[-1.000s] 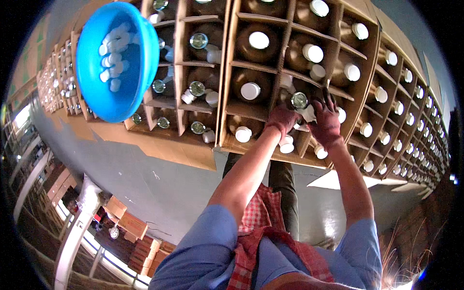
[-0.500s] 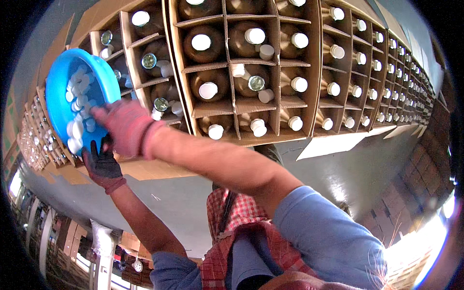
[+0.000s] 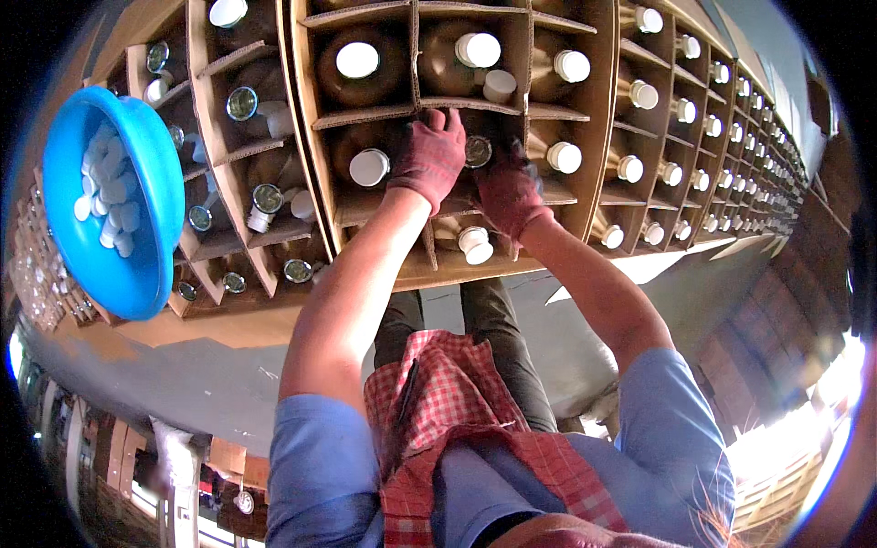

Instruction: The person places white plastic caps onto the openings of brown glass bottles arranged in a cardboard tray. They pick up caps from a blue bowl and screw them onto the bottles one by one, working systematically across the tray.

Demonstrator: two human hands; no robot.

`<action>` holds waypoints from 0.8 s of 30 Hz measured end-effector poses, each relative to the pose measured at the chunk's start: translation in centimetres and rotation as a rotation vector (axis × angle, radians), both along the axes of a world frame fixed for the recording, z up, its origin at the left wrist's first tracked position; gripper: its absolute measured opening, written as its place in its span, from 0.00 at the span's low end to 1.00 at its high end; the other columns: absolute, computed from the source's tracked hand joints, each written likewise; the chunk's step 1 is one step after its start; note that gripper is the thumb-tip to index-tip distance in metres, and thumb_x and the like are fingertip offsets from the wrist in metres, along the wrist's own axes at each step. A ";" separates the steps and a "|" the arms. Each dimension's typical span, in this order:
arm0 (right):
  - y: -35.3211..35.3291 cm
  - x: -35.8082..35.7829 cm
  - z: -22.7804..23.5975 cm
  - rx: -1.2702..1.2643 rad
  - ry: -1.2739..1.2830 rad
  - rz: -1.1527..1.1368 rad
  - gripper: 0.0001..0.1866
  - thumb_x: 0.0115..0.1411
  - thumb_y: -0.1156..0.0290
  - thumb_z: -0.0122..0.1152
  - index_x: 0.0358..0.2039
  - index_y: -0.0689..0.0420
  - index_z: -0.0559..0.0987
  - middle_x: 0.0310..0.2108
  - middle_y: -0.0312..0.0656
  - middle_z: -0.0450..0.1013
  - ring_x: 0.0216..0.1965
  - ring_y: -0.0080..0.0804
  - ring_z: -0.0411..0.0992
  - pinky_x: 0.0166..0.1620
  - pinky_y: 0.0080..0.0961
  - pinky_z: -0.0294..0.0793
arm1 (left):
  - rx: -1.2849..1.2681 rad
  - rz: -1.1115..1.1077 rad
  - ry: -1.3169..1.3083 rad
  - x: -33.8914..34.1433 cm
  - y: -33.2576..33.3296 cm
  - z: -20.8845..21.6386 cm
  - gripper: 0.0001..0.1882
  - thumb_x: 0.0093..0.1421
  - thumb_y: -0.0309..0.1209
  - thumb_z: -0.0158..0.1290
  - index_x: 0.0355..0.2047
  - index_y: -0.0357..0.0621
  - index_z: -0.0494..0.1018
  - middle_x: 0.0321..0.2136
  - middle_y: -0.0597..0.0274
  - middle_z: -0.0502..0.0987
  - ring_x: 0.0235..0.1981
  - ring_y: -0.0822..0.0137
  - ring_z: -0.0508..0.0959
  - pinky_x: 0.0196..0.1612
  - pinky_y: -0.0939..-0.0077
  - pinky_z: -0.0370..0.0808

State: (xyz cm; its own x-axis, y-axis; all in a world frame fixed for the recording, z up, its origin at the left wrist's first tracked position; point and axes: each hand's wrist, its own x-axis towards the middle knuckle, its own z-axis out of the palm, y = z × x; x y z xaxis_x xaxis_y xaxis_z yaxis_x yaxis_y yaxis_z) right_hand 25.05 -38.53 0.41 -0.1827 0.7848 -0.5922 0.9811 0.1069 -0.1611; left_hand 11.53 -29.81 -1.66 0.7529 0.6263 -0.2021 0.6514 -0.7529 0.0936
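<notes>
Both my hands, in red-and-dark work gloves, reach into one compartment of a cardboard box. Between them shows the bare round mouth of a brown bottle (image 3: 477, 152). My left hand (image 3: 429, 157) is on the bottle's left side, its fingers curled down by the cardboard divider (image 3: 365, 116). My right hand (image 3: 510, 190) is on the other side, its fingers bent in beside the neck. What either hand grips is hidden. A white-capped bottle (image 3: 369, 168) stands left of my left hand, another capped bottle (image 3: 564, 157) right of my right hand.
A blue basin (image 3: 169, 219) holding white caps (image 3: 111, 178) rests on the boxes at the left. Nearby bottles there are uncapped, one with a bare mouth (image 3: 242, 103), with loose white caps (image 3: 274, 117) beside them. Rows of divided boxes (image 3: 630, 128) with capped bottles run off right.
My right hand has left the basin's caps and my left hand has let go of the basin. Both have moved right to the uncapped bottle. The basin appears farther left in view.
</notes>
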 end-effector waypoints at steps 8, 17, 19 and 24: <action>-0.2 -0.4 1.0 0.063 -0.004 0.050 0.20 0.55 0.65 0.50 0.48 0.58 0.71 0.42 0.54 0.73 0.46 0.50 0.70 0.51 0.41 0.66 | -0.016 -0.094 0.043 1.1 0.8 -0.5 0.12 0.52 0.28 0.49 0.38 0.43 0.70 0.42 0.55 0.69 0.41 0.56 0.71 0.25 0.68 0.76; 0.7 2.5 4.5 0.324 0.127 -0.033 0.30 0.40 0.59 0.67 0.46 0.54 0.71 0.43 0.45 0.70 0.49 0.47 0.65 0.52 0.45 0.64 | -0.299 0.434 -0.654 -7.4 2.2 10.8 0.28 0.42 0.29 0.63 0.45 0.51 0.66 0.35 0.55 0.74 0.33 0.51 0.77 0.33 0.59 0.76; 1.0 1.9 5.4 0.396 0.271 -0.151 0.32 0.42 0.60 0.67 0.50 0.49 0.70 0.45 0.45 0.69 0.52 0.47 0.61 0.54 0.47 0.60 | -0.251 0.701 -0.707 -13.3 2.2 14.1 0.35 0.43 0.28 0.65 0.53 0.50 0.64 0.39 0.56 0.74 0.41 0.56 0.76 0.42 0.66 0.75; 1.8 -2.2 2.5 0.254 0.140 -0.367 0.29 0.46 0.68 0.64 0.51 0.50 0.68 0.58 0.47 0.59 0.57 0.51 0.59 0.55 0.43 0.65 | 0.398 1.059 -0.197 -27.1 8.0 18.2 0.34 0.42 0.36 0.65 0.52 0.51 0.68 0.46 0.50 0.71 0.49 0.50 0.71 0.48 0.57 0.70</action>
State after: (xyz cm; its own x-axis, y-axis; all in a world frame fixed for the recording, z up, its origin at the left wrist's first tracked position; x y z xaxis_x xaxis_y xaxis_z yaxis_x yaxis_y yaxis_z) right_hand 22.87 -36.75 2.96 0.0698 0.9295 -0.3622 0.9322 -0.1901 -0.3081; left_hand -15.55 -21.79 16.55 -0.1934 0.9572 0.2152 0.9760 0.1652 0.1421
